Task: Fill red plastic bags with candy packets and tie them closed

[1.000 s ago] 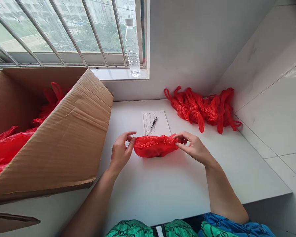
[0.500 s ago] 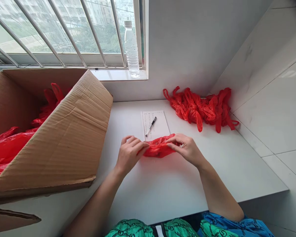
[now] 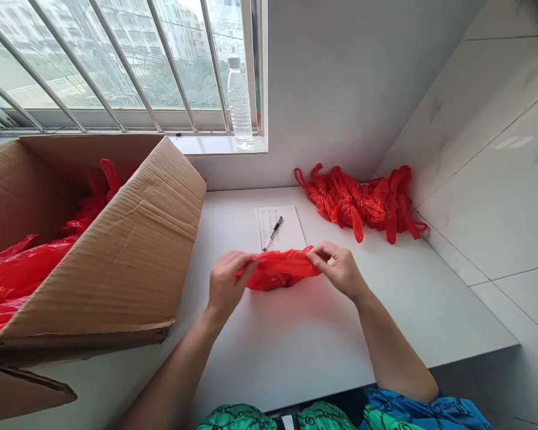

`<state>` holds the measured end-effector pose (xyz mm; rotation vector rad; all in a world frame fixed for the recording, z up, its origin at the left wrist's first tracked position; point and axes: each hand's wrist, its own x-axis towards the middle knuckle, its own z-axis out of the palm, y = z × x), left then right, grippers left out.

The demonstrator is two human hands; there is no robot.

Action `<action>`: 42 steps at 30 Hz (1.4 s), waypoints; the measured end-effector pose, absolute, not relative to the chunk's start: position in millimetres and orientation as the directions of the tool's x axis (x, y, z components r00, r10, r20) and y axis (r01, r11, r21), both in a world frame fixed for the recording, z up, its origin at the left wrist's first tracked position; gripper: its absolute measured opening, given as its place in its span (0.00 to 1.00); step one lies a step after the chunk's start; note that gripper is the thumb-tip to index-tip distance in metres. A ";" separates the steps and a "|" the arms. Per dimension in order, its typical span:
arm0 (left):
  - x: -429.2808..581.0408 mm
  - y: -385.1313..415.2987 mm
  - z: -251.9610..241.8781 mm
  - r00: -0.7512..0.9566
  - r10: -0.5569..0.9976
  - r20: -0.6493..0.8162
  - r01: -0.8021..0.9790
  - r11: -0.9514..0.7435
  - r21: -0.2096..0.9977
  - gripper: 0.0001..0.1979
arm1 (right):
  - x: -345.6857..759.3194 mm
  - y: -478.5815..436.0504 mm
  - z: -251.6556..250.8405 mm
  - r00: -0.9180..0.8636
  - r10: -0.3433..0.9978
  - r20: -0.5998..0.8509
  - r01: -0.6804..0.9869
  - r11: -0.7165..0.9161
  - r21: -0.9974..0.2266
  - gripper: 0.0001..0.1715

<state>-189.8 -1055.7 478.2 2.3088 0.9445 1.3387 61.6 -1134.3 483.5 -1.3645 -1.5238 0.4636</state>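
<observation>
A red plastic bag is stretched between my two hands, just in front of the notepad. My left hand pinches its left end between thumb and fingers; this hand is slightly blurred. At the other end, my right hand grips the bag's upper right corner. Beyond the bag lies a white notepad with written lines, and a black-capped pen rests slantwise on it. The bag covers the pad's near edge.
On the left stands an open cardboard box with red plastic bags inside. More red bags lie heaped against the wall at the back right. A water bottle stands on the windowsill. The white table ends close to my body.
My left hand has moved left and a little down, pulling the bag wider and flatter. My right hand has shifted slightly and still holds its end. The view has tilted up a little.
</observation>
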 end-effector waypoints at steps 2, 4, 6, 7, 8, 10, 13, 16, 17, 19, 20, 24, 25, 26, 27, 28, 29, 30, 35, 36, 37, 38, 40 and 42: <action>-193.6 -1054.0 481.3 0.119 0.818 0.563 0.230 -0.574 0.786 0.09 | 71.3 -1132.3 482.7 0.280 0.864 0.419 0.460 0.262 -0.849 0.13; -194.7 -1056.2 487.4 0.038 0.884 0.466 0.065 -0.467 0.882 0.10 | 76.6 -1133.7 485.1 0.356 0.828 0.434 0.458 0.250 -0.853 0.13; -193.5 -1062.8 494.9 0.069 0.893 0.444 -0.014 -0.444 0.896 0.09 | 74.1 -1140.3 491.3 0.401 0.757 0.516 0.518 0.277 -0.809 0.11; -192.8 -1067.2 498.6 0.096 0.884 0.457 -0.025 -0.457 0.889 0.08 | 70.0 -1145.4 495.5 0.420 0.691 0.588 0.565 0.308 -0.765 0.10; -192.3 -1072.0 502.1 0.125 0.866 0.485 -0.021 -0.486 0.874 0.07 | 64.3 -1151.2 500.1 0.425 0.613 0.666 0.616 0.342 -0.709 0.08; -192.8 -1081.3 507.8 0.195 0.807 0.558 0.010 -0.570 0.821 0.05 | 50.0 -1162.5 509.2 0.349 0.512 0.784 0.699 0.415 -0.582 0.05; -196.5 -1091.4 512.8 0.359 0.703 0.614 0.027 -0.665 0.746 0.05 | 29.0 -1168.9 517.9 0.026 0.631 0.776 0.740 0.509 -0.439 0.07; -200.2 -1096.2 513.7 0.489 0.623 0.610 -0.024 -0.690 0.724 0.08 | 18.9 -1159.6 517.3 -0.230 0.775 0.589 0.795 0.498 -0.345 0.18; -201.2 -1096.8 513.3 0.507 0.607 0.611 -0.043 -0.691 0.722 0.08 | 18.9 -1155.2 515.5 -0.257 0.811 0.526 0.829 0.465 -0.311 0.21; -203.1 -1096.7 512.0 0.528 0.589 0.612 -0.070 -0.688 0.722 0.10 | 23.0 -1147.9 511.4 -0.230 0.877 0.422 0.898 0.359 -0.254 0.24; -204.3 -1096.0 511.5 0.540 0.580 0.609 -0.070 -0.691 0.720 0.10 | 26.4 -1145.6 509.5 -0.177 0.907 0.381 0.929 0.282 -0.238 0.23; -208.9 -1092.1 515.0 0.658 0.521 0.544 0.097 -0.775 0.625 0.11 | 40.3 -1146.4 505.3 0.013 0.966 0.258 0.984 0.033 -0.174 0.14; -208.8 -1091.6 517.5 0.705 0.499 0.503 0.157 -0.802 0.576 0.11 | 42.2 -1148.5 504.5 0.009 0.973 0.229 0.988 0.027 -0.152 0.17; -207.5 -1091.6 520.2 0.749 0.479 0.457 0.212 -0.828 0.519 0.11 | 43.2 -1151.2 503.7 -0.008 0.979 0.201 0.990 0.036 -0.134 0.25; -205.1 -1092.0 522.8 0.784 0.464 0.412 0.265 -0.851 0.455 0.12 | 43.2 -1154.3 502.9 -0.027 0.984 0.177 0.991 0.050 -0.125 0.34; -201.3 -1092.8 524.8 0.804 0.458 0.379 0.314 -0.868 0.385 0.13 | 42.4 -1157.6 502.3 -0.045 0.987 0.157 0.990 0.065 -0.122 0.42; -196.5 -1093.8 525.8 0.811 0.460 0.361 0.359 -0.879 0.313 0.14 | 40.9 -1160.8 502.0 -0.057 0.987 0.149 0.990 0.076 -0.121 0.47; -190.8 -1094.8 525.7 0.812 0.463 0.356 0.398 -0.885 0.241 0.15 | 38.9 -1163.7 502.5 -0.070 0.985 0.159 0.989 0.090 -0.119 0.49; -162.2 -1092.0 509.3 0.809 0.469 0.353 0.496 -0.868 0.018 0.14 | 26.0 -1158.6 510.9 -0.156 0.931 0.329 0.977 0.194 -0.084 0.20; -158.8 -1089.8 504.7 0.802 0.482 0.352 0.513 -0.858 0.008 0.12 | 24.2 -1152.6 510.7 -0.189 0.920 0.344 0.970 0.230 -0.079 0.14; -156.8 -1087.4 500.2 0.793 0.496 0.353 0.526 -0.850 0.011 0.11 | 23.3 -1145.8 508.6 -0.220 0.913 0.343 0.962 0.261 -0.079 0.12; -156.0 -1085.2 496.1 0.787 0.505 0.356 0.532 -0.846 0.024 0.12 | 23.7 -1138.7 504.7 -0.223 0.920 0.323 0.959 0.266 -0.095 0.13; -157.4 -1081.4 488.9 0.773 0.526 0.355 0.541 -0.839 0.063 0.15 | 28.7 -1127.1 492.7 -0.142 0.958 0.250 0.970 0.185 -0.157 0.11; -161.4 -1078.5 482.5 0.748 0.577 0.329 0.587 -0.806 0.080 0.16 | 37.5 -1122.1 479.8 -0.037 0.978 0.203 0.961 0.090 -0.261 0.06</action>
